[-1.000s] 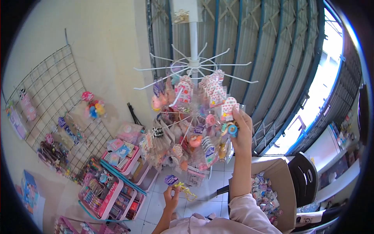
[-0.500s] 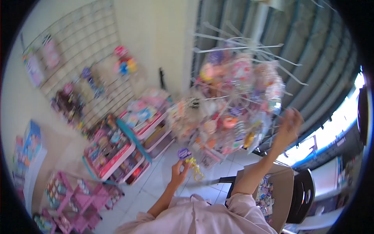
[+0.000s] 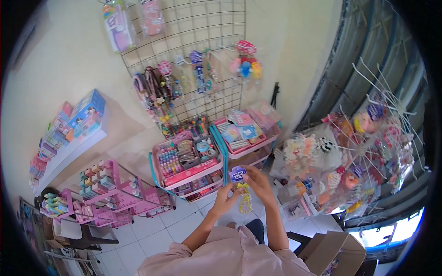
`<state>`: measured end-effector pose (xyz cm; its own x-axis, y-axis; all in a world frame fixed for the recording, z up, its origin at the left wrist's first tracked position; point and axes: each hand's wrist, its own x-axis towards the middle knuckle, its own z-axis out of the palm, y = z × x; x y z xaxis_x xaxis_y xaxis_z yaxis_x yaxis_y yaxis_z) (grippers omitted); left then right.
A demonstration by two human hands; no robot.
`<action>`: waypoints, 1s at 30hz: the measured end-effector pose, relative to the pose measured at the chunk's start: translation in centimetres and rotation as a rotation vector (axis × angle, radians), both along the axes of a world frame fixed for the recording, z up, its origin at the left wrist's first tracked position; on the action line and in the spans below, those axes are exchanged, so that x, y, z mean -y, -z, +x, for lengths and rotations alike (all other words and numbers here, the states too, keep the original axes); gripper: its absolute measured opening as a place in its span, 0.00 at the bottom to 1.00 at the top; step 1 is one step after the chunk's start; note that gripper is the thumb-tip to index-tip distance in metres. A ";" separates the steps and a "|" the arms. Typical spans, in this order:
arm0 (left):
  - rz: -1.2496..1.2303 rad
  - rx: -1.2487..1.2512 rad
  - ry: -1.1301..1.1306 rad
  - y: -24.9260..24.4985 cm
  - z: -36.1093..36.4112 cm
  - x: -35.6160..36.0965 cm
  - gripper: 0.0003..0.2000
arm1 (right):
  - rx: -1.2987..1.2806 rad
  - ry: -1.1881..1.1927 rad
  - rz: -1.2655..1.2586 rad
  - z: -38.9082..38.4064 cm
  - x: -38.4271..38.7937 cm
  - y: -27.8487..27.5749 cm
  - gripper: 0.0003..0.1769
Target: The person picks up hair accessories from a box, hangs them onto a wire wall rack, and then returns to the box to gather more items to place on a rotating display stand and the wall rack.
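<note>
Both hands meet in front of my body around a yellow beaded accessory (image 3: 245,202) that hangs from a purple card (image 3: 238,174). My left hand (image 3: 224,198) has its fingers pinched at the lower left of the card, by the top of the yellow piece. On the right side of the card, my right hand (image 3: 258,182) grips its edge between thumb and fingers. The yellow piece dangles below the fingers over the tiled floor.
A wire grid (image 3: 184,27) with hanging accessories is on the wall ahead. Below stand trolleys (image 3: 191,175) of small goods. Pink racks (image 3: 124,198) are at left, a rotating stand (image 3: 396,108) with packets at right, and a cardboard box (image 3: 322,250) at lower right.
The view has swung left toward the wall grid. My right hand has come from beside the rotating stand to the purple card, which my left hand was holding alone.
</note>
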<state>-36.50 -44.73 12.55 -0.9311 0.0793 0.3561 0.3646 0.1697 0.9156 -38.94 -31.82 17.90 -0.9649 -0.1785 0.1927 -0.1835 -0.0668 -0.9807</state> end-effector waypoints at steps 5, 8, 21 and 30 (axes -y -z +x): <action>0.014 -0.028 -0.117 0.1 -1.2 2.9 0.06 | 0.093 -0.275 -0.041 -3.5 3.2 2.3 0.11; 0.035 0.010 -0.200 -0.6 -2.9 3.9 0.07 | 0.035 -0.236 -0.009 -6.1 5.2 1.5 0.11; -0.060 -0.074 -0.305 -6.8 -19.3 6.2 0.13 | -0.062 -0.025 -0.399 -24.4 12.0 -8.8 0.15; 0.046 -0.117 -0.273 -6.3 -25.6 7.0 0.12 | -0.093 -0.065 -0.392 -29.7 12.8 -10.1 0.14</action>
<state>-62.11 -51.71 18.88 -0.8681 -0.1873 0.4597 0.4146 0.2356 0.8790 -68.66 -44.64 27.95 -0.9291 -0.1348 0.3443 -0.2533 -0.4465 -0.8582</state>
